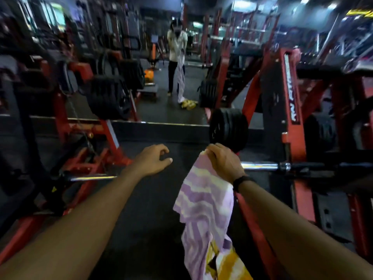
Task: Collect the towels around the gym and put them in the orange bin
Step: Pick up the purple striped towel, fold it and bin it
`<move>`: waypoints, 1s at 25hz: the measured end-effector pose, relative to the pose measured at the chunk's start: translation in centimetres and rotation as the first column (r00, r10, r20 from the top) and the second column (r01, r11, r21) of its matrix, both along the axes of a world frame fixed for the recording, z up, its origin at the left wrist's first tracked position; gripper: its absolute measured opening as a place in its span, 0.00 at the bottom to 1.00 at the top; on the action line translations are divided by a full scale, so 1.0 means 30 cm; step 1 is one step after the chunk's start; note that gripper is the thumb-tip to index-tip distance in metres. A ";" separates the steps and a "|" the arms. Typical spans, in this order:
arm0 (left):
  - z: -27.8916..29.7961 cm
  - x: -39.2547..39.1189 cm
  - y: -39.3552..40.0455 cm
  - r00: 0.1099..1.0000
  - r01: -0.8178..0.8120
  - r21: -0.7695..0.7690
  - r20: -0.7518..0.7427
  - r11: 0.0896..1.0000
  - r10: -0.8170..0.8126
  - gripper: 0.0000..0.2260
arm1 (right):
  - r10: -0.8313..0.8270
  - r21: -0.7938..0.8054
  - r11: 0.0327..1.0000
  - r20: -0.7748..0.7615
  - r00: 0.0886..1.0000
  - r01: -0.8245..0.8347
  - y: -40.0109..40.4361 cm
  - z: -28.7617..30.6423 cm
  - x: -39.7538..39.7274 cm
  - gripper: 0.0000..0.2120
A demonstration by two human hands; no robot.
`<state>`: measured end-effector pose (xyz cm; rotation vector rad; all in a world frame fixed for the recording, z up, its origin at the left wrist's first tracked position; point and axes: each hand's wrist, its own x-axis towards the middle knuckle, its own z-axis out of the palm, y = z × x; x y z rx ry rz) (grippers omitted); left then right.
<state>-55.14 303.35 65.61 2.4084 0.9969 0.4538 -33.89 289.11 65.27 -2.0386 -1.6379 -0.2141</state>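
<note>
towel in hand, bin far ahead

the right hand (223, 160) is gripping the top of a purple-and-white striped towel (203, 201), which is hanging down below the fist with a yellow patch at its lower end. the left hand (152, 159) is reaching forward beside it, fingers loosely curled and holding nothing. just beyond the right hand a barbell sleeve (262, 166) and a black weight plate (228, 128) are jutting out from a red machine frame (290, 110); the trailing cloth is likely to snag there or drag underfoot. farther ahead a mirror (171, 77) is reflecting the person. an orange shape (148, 75) beyond the left hand is probably the orange bin, but blur is making it hard to confirm. the yellow heap (188, 104) in the reflection is also unclear. the towel's bottom edge is running out of view.
</note>
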 end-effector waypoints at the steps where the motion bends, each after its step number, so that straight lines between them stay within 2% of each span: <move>1: 0.103 -0.019 0.003 1.000 -0.009 0.025 0.020 1.000 0.009 0.17 | -0.014 0.001 1.000 0.028 1.000 0.014 0.007 0.112 -0.009 0.12; 6: 0.519 -0.120 0.021 0.995 -0.027 0.166 0.104 0.986 0.010 0.17 | 0.053 0.084 0.995 0.087 0.995 -0.060 0.044 0.560 -0.077 0.10; 10: 0.737 -0.185 0.028 0.994 -0.006 0.254 0.108 0.967 -0.022 0.17 | 0.118 0.086 0.989 0.027 0.993 -0.120 0.046 0.766 -0.119 0.11; 12: 0.812 -0.224 0.041 0.993 -0.025 0.276 0.118 0.961 -0.007 0.17 | 0.151 0.096 0.983 0.045 0.987 -0.155 0.052 0.840 -0.147 0.13; 20: 0.913 -0.466 -0.003 0.980 -0.194 0.287 0.098 0.938 0.173 0.14 | 0.145 0.070 0.983 0.274 0.951 -0.170 0.069 0.951 -0.259 0.10; 25: 0.906 -0.634 -0.194 0.930 -0.368 0.324 0.133 0.872 0.344 0.14 | 0.275 0.192 0.911 0.380 0.883 -0.366 0.055 0.975 -0.374 0.10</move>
